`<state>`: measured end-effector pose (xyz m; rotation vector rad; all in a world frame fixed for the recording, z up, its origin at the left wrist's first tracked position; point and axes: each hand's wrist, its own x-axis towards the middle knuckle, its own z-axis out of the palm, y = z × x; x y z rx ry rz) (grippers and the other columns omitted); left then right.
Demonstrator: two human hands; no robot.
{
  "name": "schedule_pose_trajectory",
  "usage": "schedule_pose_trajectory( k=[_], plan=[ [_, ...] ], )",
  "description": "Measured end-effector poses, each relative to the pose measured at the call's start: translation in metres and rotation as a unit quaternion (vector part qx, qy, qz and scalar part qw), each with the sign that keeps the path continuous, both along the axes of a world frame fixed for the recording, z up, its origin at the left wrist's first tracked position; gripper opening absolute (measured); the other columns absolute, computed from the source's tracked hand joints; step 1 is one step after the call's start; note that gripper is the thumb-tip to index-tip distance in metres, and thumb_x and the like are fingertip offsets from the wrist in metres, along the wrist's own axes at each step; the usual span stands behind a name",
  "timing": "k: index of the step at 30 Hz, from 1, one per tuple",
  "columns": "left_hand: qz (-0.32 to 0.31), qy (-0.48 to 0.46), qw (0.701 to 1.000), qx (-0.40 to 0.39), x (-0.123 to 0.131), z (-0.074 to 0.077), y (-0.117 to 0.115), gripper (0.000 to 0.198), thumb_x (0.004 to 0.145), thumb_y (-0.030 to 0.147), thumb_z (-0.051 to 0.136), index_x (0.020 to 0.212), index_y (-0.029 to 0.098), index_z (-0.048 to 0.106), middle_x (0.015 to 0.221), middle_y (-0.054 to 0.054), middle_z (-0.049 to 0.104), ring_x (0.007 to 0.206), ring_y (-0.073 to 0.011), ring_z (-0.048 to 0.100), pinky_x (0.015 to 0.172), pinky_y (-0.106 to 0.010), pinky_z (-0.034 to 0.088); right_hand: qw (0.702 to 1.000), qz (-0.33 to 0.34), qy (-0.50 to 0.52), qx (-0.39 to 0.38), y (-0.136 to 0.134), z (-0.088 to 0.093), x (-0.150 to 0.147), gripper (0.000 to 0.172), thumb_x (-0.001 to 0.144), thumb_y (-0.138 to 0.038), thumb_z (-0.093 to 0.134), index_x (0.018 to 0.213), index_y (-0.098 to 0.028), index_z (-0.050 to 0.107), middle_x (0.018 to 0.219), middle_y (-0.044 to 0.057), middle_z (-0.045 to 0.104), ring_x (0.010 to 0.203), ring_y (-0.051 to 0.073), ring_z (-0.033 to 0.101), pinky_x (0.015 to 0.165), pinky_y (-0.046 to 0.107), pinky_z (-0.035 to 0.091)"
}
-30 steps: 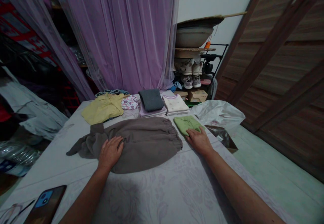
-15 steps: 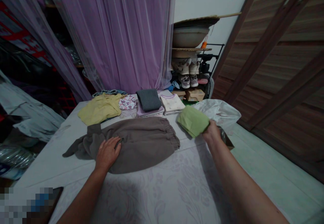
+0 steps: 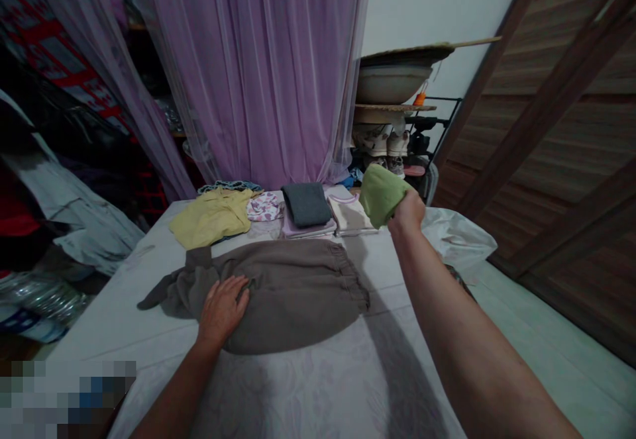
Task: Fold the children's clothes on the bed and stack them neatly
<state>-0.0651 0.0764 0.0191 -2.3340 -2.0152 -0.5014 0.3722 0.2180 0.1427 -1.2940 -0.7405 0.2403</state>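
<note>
My right hand (image 3: 408,212) grips a folded green cloth garment (image 3: 381,194) by its right end and holds it raised above the far right part of the table. Beneath my left hand (image 3: 224,305), whose fingers lie stretched out, is a brown-grey sweatshirt (image 3: 293,300) spread flat with a gathered hem to the right. Behind it stand folded clothes: a dark grey piece (image 3: 307,204) on a lilac stack (image 3: 309,228), and a cream garment with a purple neckline (image 3: 350,215) just left of the green one. A white-and-purple patterned cloth (image 3: 264,208) and a yellow shirt (image 3: 211,217) lie further left.
The clothes lie on a pale, flower-patterned cover (image 3: 318,392). A whitish plastic bag (image 3: 460,237) sits past the right edge. A rack with shoes (image 3: 397,144) and a bowl (image 3: 392,83) stands behind, near a purple curtain (image 3: 268,75) and wooden doors (image 3: 556,128).
My right hand has lifted the green garment up from near the table's right edge, and it now tilts. My left hand stays on the sweatshirt. The whole view has shifted slightly.
</note>
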Motion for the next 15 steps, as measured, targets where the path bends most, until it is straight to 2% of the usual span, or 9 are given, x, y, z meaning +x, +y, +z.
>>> schedule_pose_trajectory(
  k=[1, 2, 3, 4, 7, 8, 11, 15],
  plan=[
    [0.0, -0.002, 1.0, -0.004, 0.0, 0.0, 0.0, 0.04, 0.091, 0.035, 0.04, 0.118, 0.022, 0.067, 0.13, -0.006, 0.065, 0.127, -0.0242, 0.054, 0.114, -0.049, 0.031, 1.0, -0.003, -0.019, -0.001, 0.01, 0.01, -0.019, 0.035, 0.09, -0.037, 0.034, 0.091, -0.018, 0.063, 0.085, 0.007, 0.067, 0.092, 0.024, 0.061, 0.078, 0.037, 0.051],
    [0.0, -0.003, 1.0, -0.007, -0.001, -0.001, 0.0, 0.04, 0.091, 0.035, 0.04, 0.118, 0.022, 0.067, 0.13, -0.006, 0.065, 0.127, -0.0242, 0.054, 0.114, -0.049, 0.031, 0.996, -0.012, -0.081, -0.02, 0.018, 0.017, -0.041, 0.037, 0.092, -0.039, 0.032, 0.092, -0.018, 0.063, 0.088, 0.008, 0.068, 0.094, 0.024, 0.06, 0.081, 0.037, 0.049],
    [0.0, -0.005, 1.0, -0.01, -0.001, -0.001, 0.0, 0.04, 0.091, 0.035, 0.041, 0.118, 0.022, 0.067, 0.13, -0.006, 0.065, 0.127, -0.0243, 0.054, 0.114, -0.049, 0.031, 0.988, 0.0, -0.152, -0.036, 0.024, 0.02, -0.064, 0.04, 0.093, -0.04, 0.03, 0.095, -0.018, 0.064, 0.091, 0.009, 0.069, 0.095, 0.024, 0.06, 0.083, 0.037, 0.047],
    [0.002, -0.006, 1.0, -0.01, -0.002, -0.002, 0.0, 0.04, 0.09, 0.035, 0.041, 0.119, 0.023, 0.067, 0.13, -0.006, 0.065, 0.127, -0.0243, 0.054, 0.114, -0.05, 0.032, 0.972, 0.041, -0.226, -0.052, 0.028, 0.02, -0.089, 0.041, 0.094, -0.04, 0.03, 0.098, -0.018, 0.064, 0.094, 0.01, 0.069, 0.096, 0.024, 0.061, 0.085, 0.037, 0.046],
    [0.007, -0.012, 1.0, 0.003, -0.003, -0.008, 0.001, 0.039, 0.09, 0.035, 0.042, 0.119, 0.024, 0.067, 0.129, -0.005, 0.065, 0.126, -0.0238, 0.055, 0.114, -0.049, 0.032, 0.894, 0.173, -0.392, -0.132, 0.026, 0.002, -0.152, 0.039, 0.096, -0.043, 0.036, 0.106, -0.02, 0.066, 0.103, 0.01, 0.071, 0.101, 0.024, 0.062, 0.094, 0.039, 0.041],
    [0.009, -0.014, 1.0, 0.01, -0.003, -0.01, 0.001, 0.039, 0.09, 0.035, 0.043, 0.118, 0.025, 0.067, 0.129, -0.005, 0.066, 0.126, -0.0236, 0.055, 0.114, -0.049, 0.032, 0.868, 0.19, -0.432, -0.154, 0.024, -0.006, -0.166, 0.039, 0.096, -0.043, 0.038, 0.11, -0.02, 0.066, 0.108, 0.011, 0.071, 0.106, 0.025, 0.061, 0.1, 0.043, 0.037],
    [0.006, -0.019, 0.999, 0.027, -0.005, -0.015, 0.001, 0.037, 0.089, 0.034, 0.044, 0.117, 0.026, 0.068, 0.127, -0.005, 0.067, 0.124, -0.0232, 0.056, 0.113, -0.048, 0.033, 0.821, 0.198, -0.509, -0.166, 0.019, -0.024, -0.182, 0.039, 0.098, -0.039, 0.036, 0.118, -0.022, 0.064, 0.122, 0.011, 0.067, 0.115, 0.026, 0.057, 0.111, 0.052, 0.021],
    [0.001, -0.026, 0.999, 0.043, -0.005, -0.019, 0.001, 0.037, 0.089, 0.034, 0.045, 0.116, 0.025, 0.068, 0.126, -0.005, 0.067, 0.123, -0.0235, 0.057, 0.113, -0.048, 0.032, 0.798, 0.14, -0.567, -0.149, 0.023, -0.026, -0.176, 0.045, 0.097, -0.041, 0.035, 0.13, -0.022, 0.057, 0.141, 0.015, 0.053, 0.131, 0.032, 0.042, 0.11, 0.06, 0.015]
  ],
)
